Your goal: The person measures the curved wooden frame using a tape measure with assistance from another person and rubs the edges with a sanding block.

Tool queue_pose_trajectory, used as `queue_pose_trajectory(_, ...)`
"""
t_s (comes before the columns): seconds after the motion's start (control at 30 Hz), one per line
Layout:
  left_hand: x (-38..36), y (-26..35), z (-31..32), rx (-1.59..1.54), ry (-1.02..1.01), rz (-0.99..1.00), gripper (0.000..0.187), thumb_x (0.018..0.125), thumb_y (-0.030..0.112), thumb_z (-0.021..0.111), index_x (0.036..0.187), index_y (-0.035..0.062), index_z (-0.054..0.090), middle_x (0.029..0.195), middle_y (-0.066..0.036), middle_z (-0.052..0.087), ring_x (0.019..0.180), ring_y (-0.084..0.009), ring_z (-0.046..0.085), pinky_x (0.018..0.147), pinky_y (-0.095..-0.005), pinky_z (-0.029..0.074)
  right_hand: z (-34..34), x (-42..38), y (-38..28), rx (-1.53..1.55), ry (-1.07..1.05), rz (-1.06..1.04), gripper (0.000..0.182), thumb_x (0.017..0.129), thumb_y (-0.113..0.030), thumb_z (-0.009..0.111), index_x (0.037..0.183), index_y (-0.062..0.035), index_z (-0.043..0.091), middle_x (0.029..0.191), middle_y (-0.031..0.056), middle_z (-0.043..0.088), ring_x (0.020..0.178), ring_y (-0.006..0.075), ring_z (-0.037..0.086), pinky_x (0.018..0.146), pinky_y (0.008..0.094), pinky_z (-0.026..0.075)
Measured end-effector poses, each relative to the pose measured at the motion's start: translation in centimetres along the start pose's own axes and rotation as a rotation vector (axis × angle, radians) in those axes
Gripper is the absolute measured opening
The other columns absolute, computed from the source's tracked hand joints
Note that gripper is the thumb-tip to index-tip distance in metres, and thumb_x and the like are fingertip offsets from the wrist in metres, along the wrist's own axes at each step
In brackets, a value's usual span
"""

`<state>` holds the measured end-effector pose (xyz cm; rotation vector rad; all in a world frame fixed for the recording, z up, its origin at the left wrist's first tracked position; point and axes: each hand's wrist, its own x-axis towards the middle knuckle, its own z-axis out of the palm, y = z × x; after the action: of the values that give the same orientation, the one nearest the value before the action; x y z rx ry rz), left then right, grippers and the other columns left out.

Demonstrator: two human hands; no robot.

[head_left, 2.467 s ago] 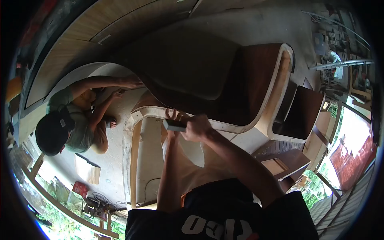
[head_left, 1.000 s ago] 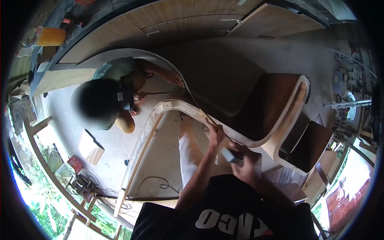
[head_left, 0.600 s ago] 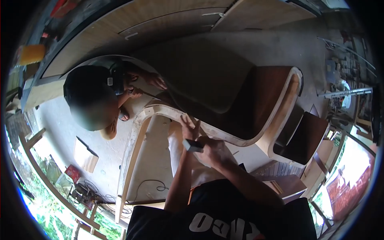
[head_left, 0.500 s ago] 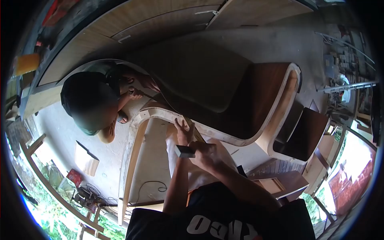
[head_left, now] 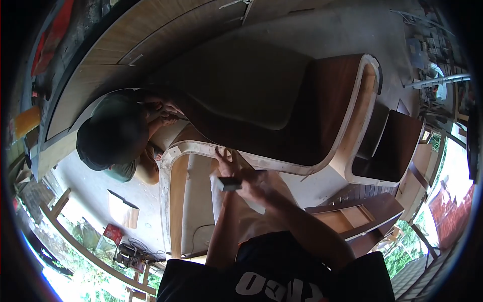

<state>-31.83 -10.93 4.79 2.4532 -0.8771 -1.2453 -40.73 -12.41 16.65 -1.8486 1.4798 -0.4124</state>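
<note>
My left hand (head_left: 226, 162) is at the pale edge of a curved wooden frame (head_left: 201, 147), its fingers apart and pointing up. My right hand (head_left: 255, 186) is closed beside it, partly blurred. A dark rectangular block-shaped tool (head_left: 230, 183) projects from my right hand, across my left wrist; its handle is hidden. Above the frame's edge lies a dark brown curved panel (head_left: 302, 143). A co-worker in a dark cap (head_left: 93, 143) is bent over the frame's left end, with both hands (head_left: 166, 113) at the panel's edge.
Another curved wooden piece with a dark inner face (head_left: 387, 146) stands at the right. An open wooden compartment (head_left: 347, 219) is at the lower right. A machine with cables (head_left: 132, 254) sits at the lower left. Large wooden panels (head_left: 110, 55) run along the upper left.
The view has shifted, so the frame's right end sits higher and the lower-left machine farther right. The dark tool has tilted slightly in my right hand. The co-worker's head is bent lower.
</note>
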Motion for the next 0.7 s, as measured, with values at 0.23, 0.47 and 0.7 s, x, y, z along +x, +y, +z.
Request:
queue_pose_trajectory(0.23, 0.9, -4.0, -0.5, -0.555, -0.055, 0.148, 0.052, 0.082, 0.007, 0.061, 0.124, 0.0051, 0.030, 0.090, -0.013, 0.063, 0.077, -0.0173, 0.060, 0.067, -0.0270, 0.049, 2.7, -1.2, -1.2, 0.018, 0.087, -0.055, 0.016, 0.060, -0.015, 0.071, 0.066, -0.0103, 0.057, 0.061, 0.0043, 0.059, 0.053, 0.0177, 0.060, 0.047, 0.0289, 0.048)
queue_pose_trajectory(0.47, 0.1, -1.3, -7.3, -0.997, -0.076, 0.151, 0.044, 0.093, 0.036, 0.036, 0.122, 0.0030, 0.038, 0.110, -0.020, 0.055, 0.097, -0.0250, 0.056, 0.083, -0.0383, 0.045, 1.9, 1.5, 0.6, -0.007, 0.109, -0.019, 0.008, 0.063, -0.009, 0.058, 0.070, -0.0125, 0.055, 0.055, 0.0038, 0.054, 0.048, 0.0192, 0.057, 0.042, 0.0293, 0.044)
queue_pose_trajectory(0.7, -2.4, 8.2, -12.1, 0.331, -0.046, 0.723, 0.040, 0.089, 0.026, 0.051, 0.121, 0.0029, 0.044, 0.080, -0.018, 0.062, 0.063, -0.0243, 0.062, 0.054, -0.0341, 0.048, 5.7, 2.4, 1.4, -0.010, -0.066, 0.030, 0.009, 0.071, -0.019, 0.059, 0.069, -0.0107, 0.057, 0.067, 0.0098, 0.060, 0.059, 0.0272, 0.060, 0.050, 0.0355, 0.048)
